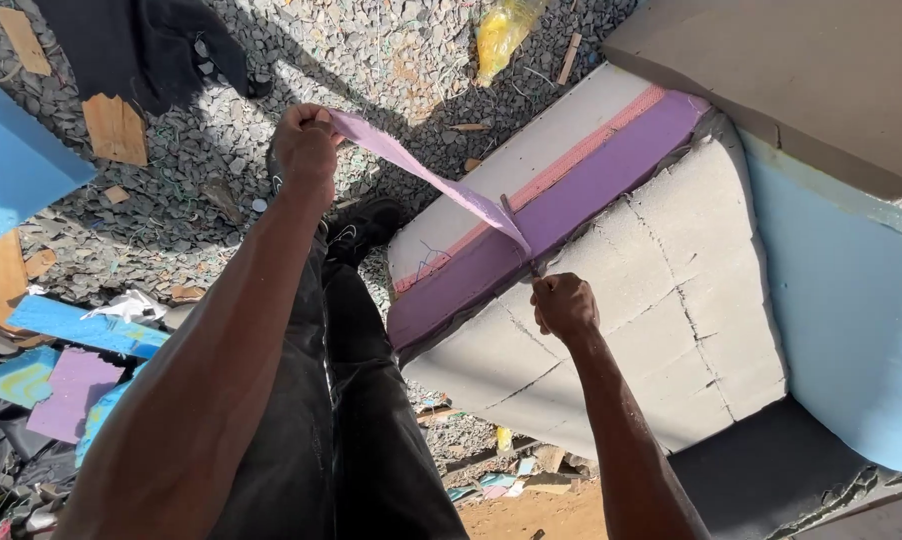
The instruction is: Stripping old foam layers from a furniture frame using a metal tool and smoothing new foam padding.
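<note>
We see a person at work outdoors in hard sunlight, both bare arms reaching away from the camera over a gravel floor. The left hand is raised at the far left, its grip clamped on the end of a purple foam strip that stretches taut to the right and down to a large grey foam block. The strip is partly peeled from a purple layer that runs along the block's upper face, beside a thin pinkish band. The right hand sits nearer to us, just below the point where the strip leaves the block; its grip is closed around a slim blade or tool whose tip stands at that seam, though we cannot tell the tool's kind. The block's curved face shows long cracks. To its right lies a blue foam slab, with a tan slab above it at the far right. The person's dark trousers fill the near middle. Scraps of blue and purple foam and pieces of cardboard litter the left side, and a yellow plastic bag lies at the far edge.
</note>
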